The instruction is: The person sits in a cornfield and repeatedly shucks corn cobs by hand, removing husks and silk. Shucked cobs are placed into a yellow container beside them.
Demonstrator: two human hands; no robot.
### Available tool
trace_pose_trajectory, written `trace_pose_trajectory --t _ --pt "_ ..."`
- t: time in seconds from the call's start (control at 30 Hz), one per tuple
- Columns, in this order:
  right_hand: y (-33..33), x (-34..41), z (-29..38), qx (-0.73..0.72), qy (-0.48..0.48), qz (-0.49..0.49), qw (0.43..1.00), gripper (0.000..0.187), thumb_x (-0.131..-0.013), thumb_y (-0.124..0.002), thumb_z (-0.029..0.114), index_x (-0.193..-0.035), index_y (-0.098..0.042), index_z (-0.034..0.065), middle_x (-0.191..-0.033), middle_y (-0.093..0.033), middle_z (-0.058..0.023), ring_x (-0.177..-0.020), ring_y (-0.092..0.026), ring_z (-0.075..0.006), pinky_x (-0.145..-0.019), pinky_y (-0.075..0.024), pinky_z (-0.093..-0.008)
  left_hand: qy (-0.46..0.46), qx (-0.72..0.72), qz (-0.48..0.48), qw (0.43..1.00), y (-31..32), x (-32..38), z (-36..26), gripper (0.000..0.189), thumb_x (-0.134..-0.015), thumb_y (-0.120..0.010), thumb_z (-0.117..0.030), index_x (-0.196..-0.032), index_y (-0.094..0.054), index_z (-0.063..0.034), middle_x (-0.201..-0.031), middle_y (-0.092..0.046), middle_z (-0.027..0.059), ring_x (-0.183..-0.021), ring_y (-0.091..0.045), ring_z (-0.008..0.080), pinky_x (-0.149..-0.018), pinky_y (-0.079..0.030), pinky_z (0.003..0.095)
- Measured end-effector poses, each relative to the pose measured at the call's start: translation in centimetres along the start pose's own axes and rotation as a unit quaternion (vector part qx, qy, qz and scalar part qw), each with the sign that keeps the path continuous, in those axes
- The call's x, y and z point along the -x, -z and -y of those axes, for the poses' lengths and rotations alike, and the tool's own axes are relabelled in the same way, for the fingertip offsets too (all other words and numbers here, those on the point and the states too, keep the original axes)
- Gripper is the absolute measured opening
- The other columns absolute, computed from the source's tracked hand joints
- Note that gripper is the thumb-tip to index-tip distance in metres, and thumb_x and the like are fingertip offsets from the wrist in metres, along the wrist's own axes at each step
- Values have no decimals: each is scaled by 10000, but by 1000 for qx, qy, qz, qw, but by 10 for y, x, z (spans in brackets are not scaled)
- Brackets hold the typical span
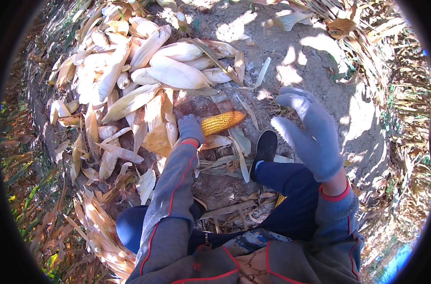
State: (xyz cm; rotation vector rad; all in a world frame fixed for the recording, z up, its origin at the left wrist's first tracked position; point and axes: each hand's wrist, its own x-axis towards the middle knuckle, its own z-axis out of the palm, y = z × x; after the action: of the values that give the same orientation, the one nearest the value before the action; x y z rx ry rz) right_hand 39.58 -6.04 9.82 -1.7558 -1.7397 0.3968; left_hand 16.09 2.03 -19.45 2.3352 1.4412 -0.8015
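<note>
My left hand [191,129], in a grey knit glove, is closed around the base of a corn cob [222,122] with bare yellow kernels. The cob's tip points right, and pale husks lie under and beside it. Raised to the right of the cob, my right hand [309,131] wears a matching glove; its thumb and fingers are apart with nothing between them. A large heap of corn ears in dry husks [180,72] spreads beyond and to the left of my left hand.
My dark shoe [265,149] and bent legs are close below the hands. Part of another yellow cob [280,200] shows beside my leg. Dry corn stalks [364,46] lie at the upper right, and a bundle of dry leaves [102,234] at the lower left. Loose husks litter the soil.
</note>
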Motion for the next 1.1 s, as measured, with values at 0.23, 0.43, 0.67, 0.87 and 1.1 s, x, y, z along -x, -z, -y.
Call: trace_pose_trajectory --t 0.23,0.43,0.67,0.87,1.1 --pt "-3 7 -5 5 -14 7 1000 315 -772 -746 106 -1052 -630 23 -1072 -648 -141 -1011 -631 -271 -858 -486 -343 19 384 40 922 5 31 22 879 -501 -836 -512 -1172 -578 -5 -1117 -630 221 -1023 -629 335 -876 -499 393" --pt "-16 0 6 -38 -36 -22 998 406 -798 -724 356 -1030 -653 30 -987 -664 -146 -895 -652 -310 -769 -510 -375 -7 569 -1 823 60 75 46 710 -620 -820 -379 -1125 -582 60 -1000 -662 158 -862 -655 219 -782 -518 337" --pt "-38 -34 26 -119 -164 56 978 804 -771 -646 614 -1224 -523 -38 -1169 -595 -243 -1101 -582 -335 -918 -448 -409 -55 568 -116 813 143 170 88 700 -601 -841 -401 -1074 -596 53 -986 -670 145 -856 -651 196 -773 -505 320" --pt "-64 -48 41 -211 -103 129 963 458 -824 -692 402 -963 -659 -33 -784 -641 -86 -749 -575 -148 -688 -447 -322 -83 504 -225 830 150 236 109 710 -546 -867 -385 -1048 -575 23 -967 -638 152 -891 -633 238 -774 -498 350" --pt "-75 -52 33 -38 12 30 999 291 -817 -627 383 -822 -700 102 -759 -658 -147 -772 -637 -344 -702 -484 -411 9 261 -408 875 143 258 122 628 -531 -845 -342 -1000 -546 -52 -928 -576 118 -854 -597 304 -771 -498 378"
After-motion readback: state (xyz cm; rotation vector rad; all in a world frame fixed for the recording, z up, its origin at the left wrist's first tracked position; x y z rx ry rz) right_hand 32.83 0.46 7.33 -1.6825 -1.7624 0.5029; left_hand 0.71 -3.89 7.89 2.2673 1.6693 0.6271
